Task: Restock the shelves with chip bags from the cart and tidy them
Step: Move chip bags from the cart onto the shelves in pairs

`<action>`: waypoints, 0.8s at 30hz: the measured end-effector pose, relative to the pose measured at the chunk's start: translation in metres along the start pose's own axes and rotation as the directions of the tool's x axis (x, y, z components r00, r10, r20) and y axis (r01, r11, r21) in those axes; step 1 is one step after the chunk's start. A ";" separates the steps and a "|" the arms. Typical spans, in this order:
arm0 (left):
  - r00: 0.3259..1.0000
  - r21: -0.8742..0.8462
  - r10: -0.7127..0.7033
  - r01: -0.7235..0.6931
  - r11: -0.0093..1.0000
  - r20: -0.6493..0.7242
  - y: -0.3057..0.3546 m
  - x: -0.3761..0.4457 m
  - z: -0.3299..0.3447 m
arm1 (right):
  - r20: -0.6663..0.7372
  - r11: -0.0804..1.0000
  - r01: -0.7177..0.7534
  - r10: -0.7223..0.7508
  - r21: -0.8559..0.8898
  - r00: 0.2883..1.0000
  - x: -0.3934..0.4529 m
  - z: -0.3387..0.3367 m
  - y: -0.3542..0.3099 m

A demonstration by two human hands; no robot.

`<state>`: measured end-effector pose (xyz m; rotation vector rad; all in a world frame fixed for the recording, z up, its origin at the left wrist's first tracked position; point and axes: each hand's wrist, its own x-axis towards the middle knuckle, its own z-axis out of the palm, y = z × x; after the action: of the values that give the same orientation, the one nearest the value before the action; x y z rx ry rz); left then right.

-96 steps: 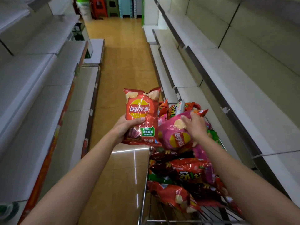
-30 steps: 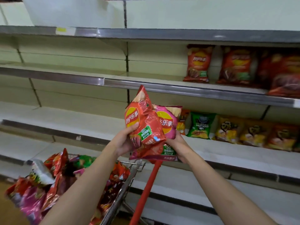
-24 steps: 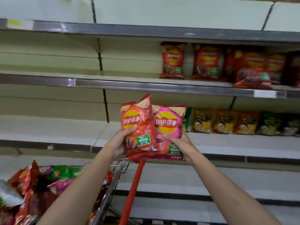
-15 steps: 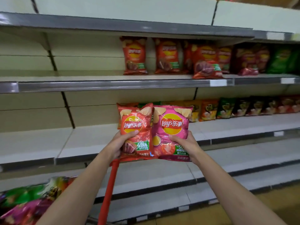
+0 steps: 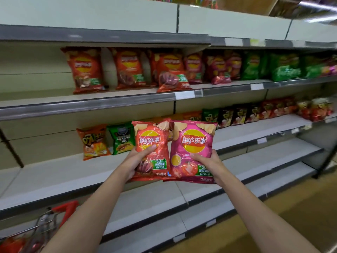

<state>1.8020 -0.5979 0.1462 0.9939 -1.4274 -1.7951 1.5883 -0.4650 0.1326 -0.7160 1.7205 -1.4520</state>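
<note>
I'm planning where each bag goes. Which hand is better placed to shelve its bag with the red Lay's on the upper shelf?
Left, probably. The left hand holds the red Lay's bag, matching the red bags up and left; the right hand holds the pink bag.

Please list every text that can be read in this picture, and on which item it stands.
"Lay's 乐事": red bag in the left hand.
"Lay's 乐事": pink bag in the right hand.
"-50%": green badge on both bags.
Shelf bags and price tags: too blurred.
</note>
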 end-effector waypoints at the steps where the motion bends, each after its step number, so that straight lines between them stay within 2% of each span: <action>1: 1.000 0.004 0.003 -0.003 1.000 0.007 0.000 0.004 0.016 | -0.005 1.000 0.001 -0.001 0.010 1.000 0.003 -0.015 -0.001; 7: 0.999 0.010 0.029 -0.030 1.000 0.032 0.005 0.027 0.100 | -0.022 1.000 0.020 -0.020 0.016 1.000 0.024 -0.099 -0.012; 12: 0.999 -0.002 0.048 -0.048 0.999 0.000 0.014 0.039 0.132 | 0.007 0.998 0.056 -0.056 0.028 0.998 0.037 -0.132 -0.025; 18: 0.990 0.034 0.118 -0.116 0.993 -0.076 0.044 0.038 0.131 | 0.099 0.992 0.118 -0.123 0.048 0.988 0.050 -0.129 -0.056; 24: 0.966 0.084 0.173 -0.159 0.984 -0.191 0.082 0.024 0.088 | 0.223 0.981 0.184 -0.193 0.060 0.956 0.064 -0.079 -0.095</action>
<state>1.7160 -0.5918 0.2338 1.0245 -1.4107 -1.4924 1.4823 -0.4921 0.2182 -1.0079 1.4771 -1.4625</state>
